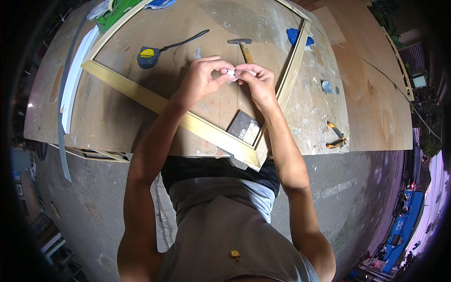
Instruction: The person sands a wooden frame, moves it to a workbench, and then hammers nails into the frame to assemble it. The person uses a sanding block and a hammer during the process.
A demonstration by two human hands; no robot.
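Observation:
Both of my hands meet above the middle of a wooden workbench (206,101). Between the fingertips of my left hand (206,74) and my right hand (256,80) is a small white piece (230,72), too small to make out its kind. Both hands are closed in a pinch on it. Around them lies a pale wooden frame (136,92), with its near corner at the bench's front edge. Just beyond my right hand lies a hammer (245,50) with a wooden handle. Inside the near corner sits a dark, flat block (243,126).
A black and yellow tape measure (148,57) with a strap lies at the left. Orange-handled pliers (335,135) rest on the right, near a small grey piece (326,86). A blue cloth (299,36) touches the frame's right side. White strips (77,77) run along the left.

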